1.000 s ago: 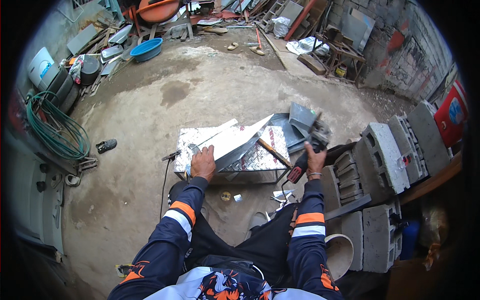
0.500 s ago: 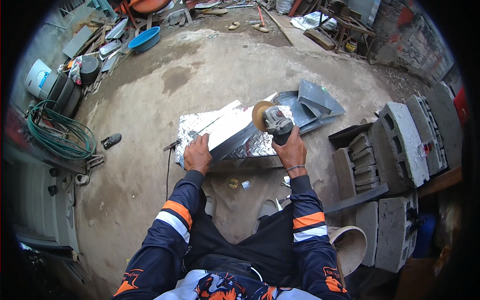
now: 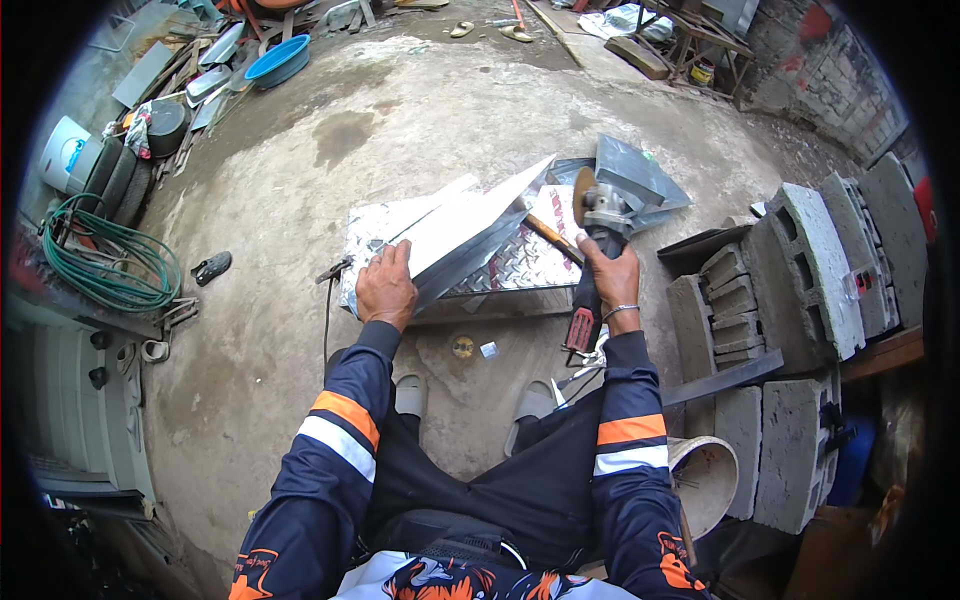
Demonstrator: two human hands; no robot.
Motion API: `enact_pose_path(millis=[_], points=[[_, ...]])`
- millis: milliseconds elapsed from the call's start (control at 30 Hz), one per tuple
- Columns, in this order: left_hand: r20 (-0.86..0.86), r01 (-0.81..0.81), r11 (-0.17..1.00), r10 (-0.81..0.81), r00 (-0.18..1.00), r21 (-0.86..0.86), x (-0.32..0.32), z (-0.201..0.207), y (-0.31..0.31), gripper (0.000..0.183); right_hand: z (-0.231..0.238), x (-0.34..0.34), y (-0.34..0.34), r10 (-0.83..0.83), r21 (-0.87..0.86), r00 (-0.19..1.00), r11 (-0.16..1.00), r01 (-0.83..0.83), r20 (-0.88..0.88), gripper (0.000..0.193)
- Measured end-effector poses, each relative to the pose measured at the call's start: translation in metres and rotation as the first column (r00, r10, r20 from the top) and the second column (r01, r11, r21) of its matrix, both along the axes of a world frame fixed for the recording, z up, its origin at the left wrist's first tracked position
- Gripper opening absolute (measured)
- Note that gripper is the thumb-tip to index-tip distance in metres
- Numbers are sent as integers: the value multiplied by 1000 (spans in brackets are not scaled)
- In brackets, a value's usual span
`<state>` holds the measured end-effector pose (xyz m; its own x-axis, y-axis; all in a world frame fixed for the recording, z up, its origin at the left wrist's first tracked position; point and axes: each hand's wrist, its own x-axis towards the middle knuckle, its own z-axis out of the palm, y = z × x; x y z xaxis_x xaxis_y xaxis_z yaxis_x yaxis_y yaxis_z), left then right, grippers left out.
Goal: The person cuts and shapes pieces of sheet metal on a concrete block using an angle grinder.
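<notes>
My left hand (image 3: pixel 387 287) grips the near-left edge of a bent piece of shiny sheet metal (image 3: pixel 475 230), its fingers curled over the rim. The piece slants up to the right across a low bench topped with diamond-pattern metal plate (image 3: pixel 372 224). My right hand (image 3: pixel 612 278) is closed around the body of an angle grinder (image 3: pixel 606 208), whose tan disc points away from me, right of the sheet metal and apart from it. A wooden-handled tool (image 3: pixel 552 241) lies on the plate beside the grinder. Beyond the grinder lie folded grey sheet-metal pieces (image 3: pixel 640 178).
Concrete blocks (image 3: pixel 815 270) are stacked at the right, above a pale bucket (image 3: pixel 706 485). On the floor near my feet lies a small yellow disc (image 3: pixel 462 346). A coiled green hose (image 3: pixel 105 255), a dark shoe (image 3: pixel 211 268) and a blue basin (image 3: pixel 278 62) stand leftward.
My right hand has moved right with the grinder, turning it so its long body shows. The sheet metal's far end has swung up and left, uncovering the wooden-handled tool.
</notes>
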<state>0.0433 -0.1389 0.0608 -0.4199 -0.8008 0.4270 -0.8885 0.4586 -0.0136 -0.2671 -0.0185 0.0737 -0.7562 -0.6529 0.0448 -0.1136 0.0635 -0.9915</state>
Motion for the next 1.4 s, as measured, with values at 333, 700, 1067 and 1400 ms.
enact_pose_path(millis=[333,700,1067,1400], points=[[4,0,1000,0,1000,17,2,1,1,43,14,2,14,243,-165,904,967,-196,352,38],[23,-5,1000,5,1000,10,2,6,3,43,26,50,14,199,278,922,955,-106,-331,69],[28,-19,1000,19,999,-7,0,2,2,40,22,62,4,298,391,716,920,-38,-631,63],[2,-25,1000,25,1000,12,0,3,2,47,28,55,-9,275,431,719,902,37,-638,65]])
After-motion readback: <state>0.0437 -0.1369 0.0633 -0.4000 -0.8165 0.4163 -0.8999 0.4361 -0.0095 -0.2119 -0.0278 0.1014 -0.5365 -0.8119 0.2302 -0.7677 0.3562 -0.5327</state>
